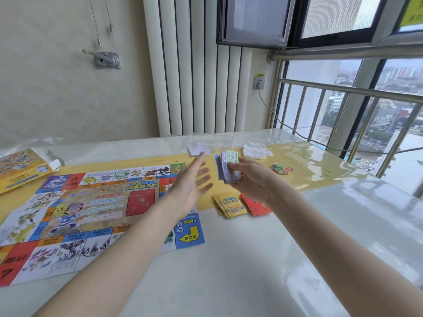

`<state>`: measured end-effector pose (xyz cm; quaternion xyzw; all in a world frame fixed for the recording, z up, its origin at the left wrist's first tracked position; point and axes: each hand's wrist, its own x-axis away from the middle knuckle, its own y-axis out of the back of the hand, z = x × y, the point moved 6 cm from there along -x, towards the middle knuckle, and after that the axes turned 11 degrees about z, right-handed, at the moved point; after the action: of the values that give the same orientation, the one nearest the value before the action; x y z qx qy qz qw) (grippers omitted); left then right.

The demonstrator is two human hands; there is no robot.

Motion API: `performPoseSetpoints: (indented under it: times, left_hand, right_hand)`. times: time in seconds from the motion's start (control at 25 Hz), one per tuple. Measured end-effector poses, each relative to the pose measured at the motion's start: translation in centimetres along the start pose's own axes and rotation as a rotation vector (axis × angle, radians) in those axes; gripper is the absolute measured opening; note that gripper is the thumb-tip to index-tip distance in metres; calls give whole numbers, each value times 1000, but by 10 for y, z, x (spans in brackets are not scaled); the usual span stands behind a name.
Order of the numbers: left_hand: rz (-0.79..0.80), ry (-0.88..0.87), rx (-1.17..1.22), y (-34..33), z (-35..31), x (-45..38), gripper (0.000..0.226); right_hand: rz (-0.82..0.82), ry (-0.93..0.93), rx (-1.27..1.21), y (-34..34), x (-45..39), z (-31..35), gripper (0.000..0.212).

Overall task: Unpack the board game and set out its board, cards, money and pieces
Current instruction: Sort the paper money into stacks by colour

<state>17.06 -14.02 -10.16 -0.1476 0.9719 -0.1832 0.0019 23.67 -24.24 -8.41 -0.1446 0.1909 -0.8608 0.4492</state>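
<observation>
Your right hand (pixel 248 177) grips the money (pixel 229 168) above the bench (pixel 251 259), right of the board (pixel 91 213); your left hand (pixel 192 179) hovers just beside it, fingers spread, holding nothing; cards (pixel 231 204) lie nearer.
</observation>
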Motion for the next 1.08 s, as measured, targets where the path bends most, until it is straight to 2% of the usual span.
performPoseSetpoints:
  times: [0.08, 0.2, 0.32, 0.4, 0.44, 0.52, 0.6, 0.68, 0.88, 1.0, 1.08]
  left_hand:
    - [133, 93, 215, -24, 15, 11, 34]
    - [236, 141, 348, -40, 26, 28, 30]
    - [239, 114, 319, -28, 21, 39, 27]
    - [227, 108, 282, -22, 22, 44, 25]
    - [221, 100, 273, -21, 22, 47, 23]
    - [195, 81, 260, -19, 24, 50, 19]
    - [159, 67, 254, -15, 25, 51, 22]
    - [138, 68, 243, -13, 26, 51, 26]
    - [139, 95, 204, -14, 27, 49, 25]
    - [156, 110, 229, -15, 25, 47, 22]
    - [119, 116, 211, -11, 24, 45, 22]
  right_hand:
    - [-46, 67, 21, -12, 8, -17, 28]
    - [-238, 145, 435, -19, 15, -39, 13]
    - [-329, 146, 798, -24, 22, -40, 35]
    - [-343, 136, 888, -20, 22, -38, 35]
    - [-294, 144, 911, -19, 23, -36, 29]
    - [-214, 132, 791, -15, 28, -33, 18]
    - [-213, 147, 614, -2, 32, -27, 28]
    - [-221, 213, 552, -1, 39, -20, 22]
    - [-236, 298, 609, -2, 40, -15, 18]
    - [-299, 266, 741, 3, 41, -14, 22]
    - [-272, 263, 776, 4, 42, -7, 21]
